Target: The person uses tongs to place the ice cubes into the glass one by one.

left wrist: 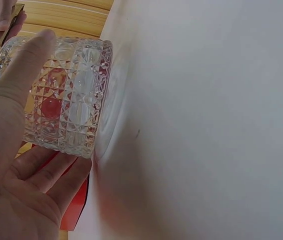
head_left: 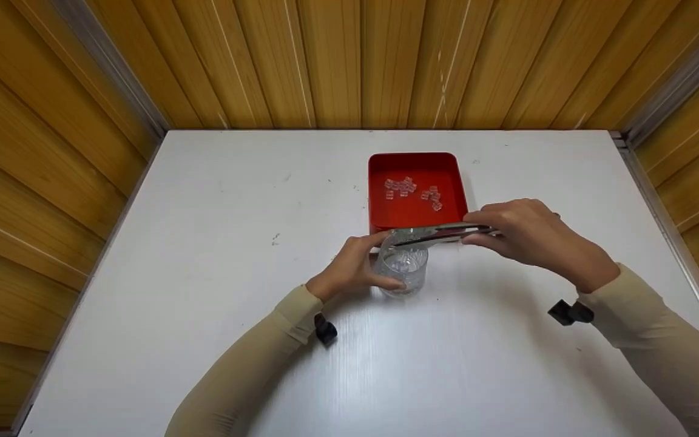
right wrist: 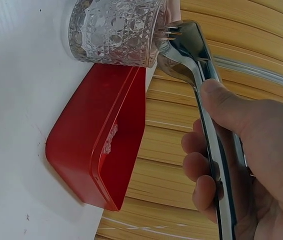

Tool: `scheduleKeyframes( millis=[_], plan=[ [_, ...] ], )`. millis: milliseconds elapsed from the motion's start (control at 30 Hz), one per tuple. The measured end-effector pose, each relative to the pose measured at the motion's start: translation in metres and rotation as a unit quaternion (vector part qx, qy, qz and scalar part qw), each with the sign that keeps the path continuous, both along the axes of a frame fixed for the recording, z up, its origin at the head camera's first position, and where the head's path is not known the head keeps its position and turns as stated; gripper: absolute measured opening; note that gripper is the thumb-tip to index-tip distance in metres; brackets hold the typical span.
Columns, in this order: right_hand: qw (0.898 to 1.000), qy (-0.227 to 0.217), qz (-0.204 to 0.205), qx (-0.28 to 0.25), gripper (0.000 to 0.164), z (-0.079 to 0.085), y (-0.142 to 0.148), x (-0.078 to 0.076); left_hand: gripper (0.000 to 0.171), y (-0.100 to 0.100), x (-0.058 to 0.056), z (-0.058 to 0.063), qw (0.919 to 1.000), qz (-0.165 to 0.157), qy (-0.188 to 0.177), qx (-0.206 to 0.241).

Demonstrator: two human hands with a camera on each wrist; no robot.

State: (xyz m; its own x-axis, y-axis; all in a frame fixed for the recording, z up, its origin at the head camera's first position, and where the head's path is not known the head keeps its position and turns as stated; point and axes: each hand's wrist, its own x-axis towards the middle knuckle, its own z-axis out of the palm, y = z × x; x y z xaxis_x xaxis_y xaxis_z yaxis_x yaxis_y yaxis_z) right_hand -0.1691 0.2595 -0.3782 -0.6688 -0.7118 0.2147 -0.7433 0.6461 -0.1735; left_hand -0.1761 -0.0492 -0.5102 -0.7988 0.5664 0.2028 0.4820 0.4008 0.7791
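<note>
A clear cut-glass tumbler (head_left: 413, 280) stands upright on the white table, with my left hand (head_left: 349, 267) holding it by its side. In the left wrist view the thumb lies along the faceted wall of the glass and the fingers are on its opposite side. My right hand (head_left: 528, 237) grips metal serving tongs (right wrist: 211, 120) by their arms. One tong end has prongs, and both ends are at the mouth of the glass. Clear pieces seem to lie low in the glass; I cannot tell how many. Whether the tongs pinch anything is unclear.
Just behind the glass sits a square red tray (head_left: 410, 213) holding several small clear cubes (head_left: 401, 186) in two loose groups. Wood-patterned panels (head_left: 331, 67) border the table (head_left: 234, 200) at the back and both sides.
</note>
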Motion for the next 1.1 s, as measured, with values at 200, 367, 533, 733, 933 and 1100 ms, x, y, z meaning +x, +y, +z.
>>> scheduleKeyframes(
  millis=[200,367,533,733,933,1100],
  plan=[
    [1.0,0.011,0.004,-0.017,0.031,-0.001,0.001,-0.005,0.087,0.0,0.0,0.0,1.0,-0.001,0.003,-0.001],
    [1.0,0.008,0.0,-0.016,0.032,-0.002,0.001,-0.013,0.09,0.0,0.0,0.0,1.0,-0.004,0.003,-0.001],
    [1.0,0.007,0.0,-0.02,0.024,-0.001,-0.001,-0.023,0.088,0.0,-0.001,0.0,0.9999,-0.005,0.012,0.0],
    [1.0,0.003,-0.001,-0.017,0.02,0.002,-0.006,-0.04,0.088,0.0,-0.001,0.0,1.0,-0.004,0.003,0.003],
    [1.0,-0.01,-0.015,0.001,0.02,0.008,-0.013,-0.057,0.087,0.001,-0.001,0.001,1.0,-0.005,0.008,0.003],
    [1.0,-0.012,-0.012,0.009,0.02,0.011,-0.02,-0.071,0.085,0.001,0.0,0.002,1.0,-0.004,0.007,0.004]
  ],
)
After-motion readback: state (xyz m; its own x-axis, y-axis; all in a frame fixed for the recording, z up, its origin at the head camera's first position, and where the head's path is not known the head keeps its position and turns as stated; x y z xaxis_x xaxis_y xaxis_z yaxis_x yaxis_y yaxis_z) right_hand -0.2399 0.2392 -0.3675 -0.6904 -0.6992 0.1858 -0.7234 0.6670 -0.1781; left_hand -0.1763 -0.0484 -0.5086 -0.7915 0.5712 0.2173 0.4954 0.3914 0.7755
